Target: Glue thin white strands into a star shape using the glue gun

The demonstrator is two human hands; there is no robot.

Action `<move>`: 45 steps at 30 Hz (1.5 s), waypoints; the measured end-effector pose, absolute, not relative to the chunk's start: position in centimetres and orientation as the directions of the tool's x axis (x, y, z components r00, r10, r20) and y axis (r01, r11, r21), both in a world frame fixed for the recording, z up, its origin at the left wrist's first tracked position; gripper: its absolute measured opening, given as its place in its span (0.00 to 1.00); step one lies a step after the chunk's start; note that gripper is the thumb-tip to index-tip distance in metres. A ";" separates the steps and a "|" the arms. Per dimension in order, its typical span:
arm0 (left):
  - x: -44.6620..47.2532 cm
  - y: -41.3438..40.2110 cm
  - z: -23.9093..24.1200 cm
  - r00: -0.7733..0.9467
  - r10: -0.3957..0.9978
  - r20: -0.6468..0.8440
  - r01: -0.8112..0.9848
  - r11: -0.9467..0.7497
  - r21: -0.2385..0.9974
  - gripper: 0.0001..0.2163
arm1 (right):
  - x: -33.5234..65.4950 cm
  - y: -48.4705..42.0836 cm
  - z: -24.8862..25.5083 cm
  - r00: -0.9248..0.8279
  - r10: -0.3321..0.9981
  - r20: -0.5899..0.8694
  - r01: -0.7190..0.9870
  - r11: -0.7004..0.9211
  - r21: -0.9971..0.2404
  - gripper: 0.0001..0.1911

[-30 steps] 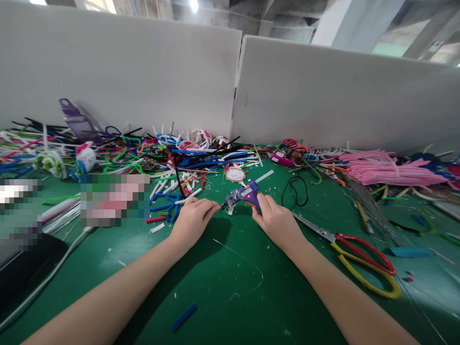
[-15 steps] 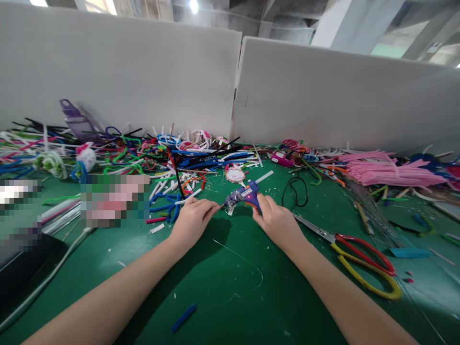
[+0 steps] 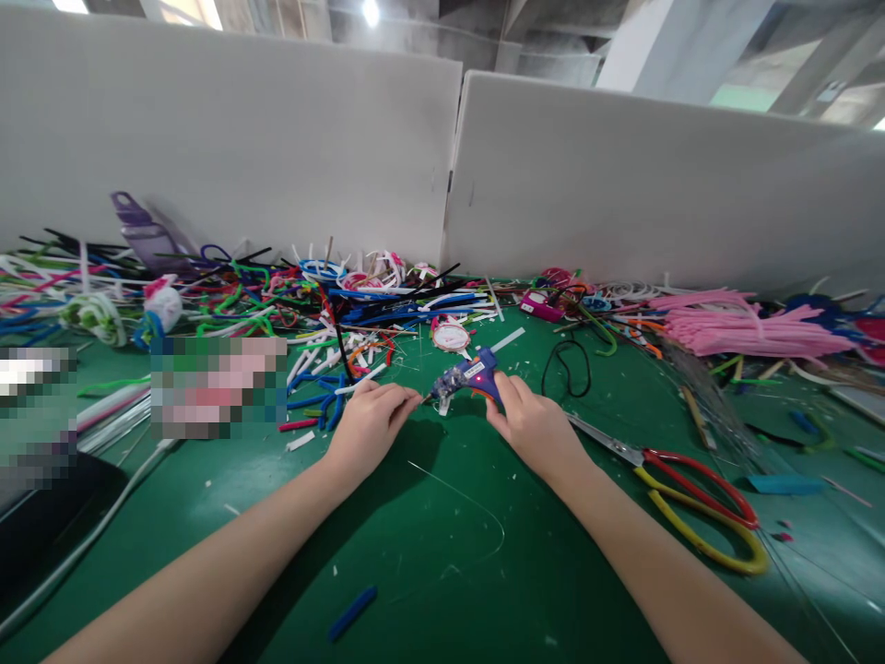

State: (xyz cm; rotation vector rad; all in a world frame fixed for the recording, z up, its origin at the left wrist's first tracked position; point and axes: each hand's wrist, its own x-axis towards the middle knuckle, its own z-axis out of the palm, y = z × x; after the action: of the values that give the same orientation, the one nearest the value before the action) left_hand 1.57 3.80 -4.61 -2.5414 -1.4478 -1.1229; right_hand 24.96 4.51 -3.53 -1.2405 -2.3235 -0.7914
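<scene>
L hand [image 3: 370, 422] was pinched shut; R hand [image 3: 534, 426] was curled in a grip; bare forearms [image 3: 231, 553] ran fwd, angled inward.

we look out from one camera worn on the head, above the near side of the green table [image 3: 442, 563], facing forward and down. we are close enough that both forearms [image 3: 228, 553] run up from below, with the left hand [image 3: 370, 424] and right hand [image 3: 537, 424] mid-view. our wide view reaches the grey panels [image 3: 228, 138] along the table's far edge and, over their tops, the ceiling [image 3: 477, 32].
</scene>
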 end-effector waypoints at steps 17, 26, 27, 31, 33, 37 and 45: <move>1.5 3.9 -4.6 0.328 0.746 0.580 0.748 -0.580 0.322 0.07 | 25.1 4.5 -3.3 -0.528 0.620 0.581 0.846 0.444 0.295 0.19; 1.6 3.9 -4.7 0.329 0.747 0.578 0.752 -0.578 0.318 0.06 | 24.5 4.3 -3.6 -0.531 0.621 0.577 0.846 0.427 0.319 0.19; 1.6 3.9 -4.7 0.328 0.746 0.580 0.752 -0.578 0.318 0.07 | 24.4 4.3 -3.6 -0.528 0.618 0.582 0.848 0.424 0.319 0.19; 1.6 4.0 -4.8 0.329 0.742 0.583 0.753 -0.580 0.313 0.07 | 24.4 4.4 -3.6 -0.523 0.607 0.598 0.851 0.417 0.320 0.19; 1.6 4.0 -4.7 0.330 0.742 0.584 0.755 -0.579 0.309 0.07 | 24.5 4.4 -3.6 -0.526 0.602 0.601 0.849 0.420 0.321 0.19; 1.6 3.9 -4.6 0.325 0.737 0.593 0.753 -0.581 0.309 0.07 | 24.6 4.4 -3.5 -0.535 0.595 0.600 0.842 0.433 0.321 0.19; 1.6 4.0 -4.8 0.319 0.740 0.593 0.751 -0.579 0.317 0.08 | 25.0 4.4 -3.2 -0.534 0.617 0.578 0.843 0.442 0.306 0.19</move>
State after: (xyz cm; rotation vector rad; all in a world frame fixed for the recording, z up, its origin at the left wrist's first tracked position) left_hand 1.56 3.98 -4.79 -2.5384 -1.4342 -1.1258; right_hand 24.96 4.45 -3.25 -1.2377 -2.3163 -0.8113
